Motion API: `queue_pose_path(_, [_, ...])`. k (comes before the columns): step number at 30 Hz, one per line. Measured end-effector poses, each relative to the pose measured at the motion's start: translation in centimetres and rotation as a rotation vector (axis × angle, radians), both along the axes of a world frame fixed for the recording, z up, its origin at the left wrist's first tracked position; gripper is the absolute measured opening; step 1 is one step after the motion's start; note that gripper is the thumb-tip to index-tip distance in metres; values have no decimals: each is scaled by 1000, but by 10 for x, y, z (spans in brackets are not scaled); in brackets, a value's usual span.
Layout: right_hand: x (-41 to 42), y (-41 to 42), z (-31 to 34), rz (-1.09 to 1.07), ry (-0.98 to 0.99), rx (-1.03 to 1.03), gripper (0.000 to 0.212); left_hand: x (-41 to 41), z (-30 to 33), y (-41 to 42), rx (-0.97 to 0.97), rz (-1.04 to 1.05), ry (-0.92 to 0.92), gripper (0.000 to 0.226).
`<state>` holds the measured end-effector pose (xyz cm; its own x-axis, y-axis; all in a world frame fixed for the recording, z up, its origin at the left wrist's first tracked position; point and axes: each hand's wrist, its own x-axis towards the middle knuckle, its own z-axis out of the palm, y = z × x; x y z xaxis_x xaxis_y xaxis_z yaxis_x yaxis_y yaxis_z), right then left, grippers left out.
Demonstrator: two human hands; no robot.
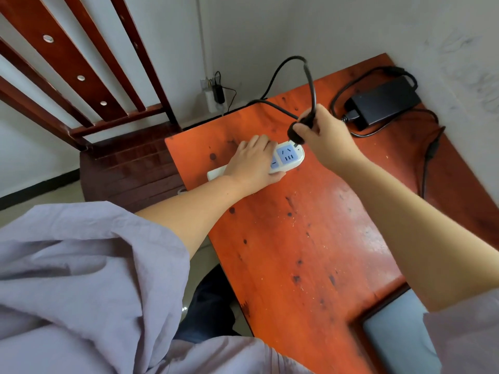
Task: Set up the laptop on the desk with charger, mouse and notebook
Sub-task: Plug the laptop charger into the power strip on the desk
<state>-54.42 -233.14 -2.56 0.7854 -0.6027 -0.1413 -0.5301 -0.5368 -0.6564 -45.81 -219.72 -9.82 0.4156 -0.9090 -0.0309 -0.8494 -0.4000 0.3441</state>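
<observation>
A white power strip point(289, 155) with blue socket faces lies on the orange wooden desk point(302, 238). My left hand point(251, 164) presses down on it, covering most of its length. My right hand point(321, 136) pinches the black charger plug point(295, 134), its prongs just above the strip's end socket. The plug's black cable point(310, 79) loops up and back. The black charger brick point(383, 102) rests at the desk's far right corner. A grey laptop point(397, 336) shows partly at the bottom right, under my right sleeve.
A dark wooden chair point(127, 163) with a slatted back stands left of the desk. A wall outlet point(213, 93) with an adapter plugged in sits low on the white wall behind. The charger's thinner cable point(429, 157) trails along the desk's right edge.
</observation>
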Motion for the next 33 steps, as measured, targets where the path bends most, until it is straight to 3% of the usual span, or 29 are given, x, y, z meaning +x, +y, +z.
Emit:
queue_pose_path(2, [-5,-7,2,42,41,49,4,0,-1,0,-8,1,13,58])
queue_pose_path(9, [-13,3,-20,-2,-14,186,8,-1,-2,-1,-50,5,32,50])
queue_pose_path(24, [-9,9,-16,-8,-16,80,3,0,-4,0,-65,-5,15,51])
queue_pose_path(33, [-2,15,-16,5,23,14,13,1,-3,0,-63,-2,20,53])
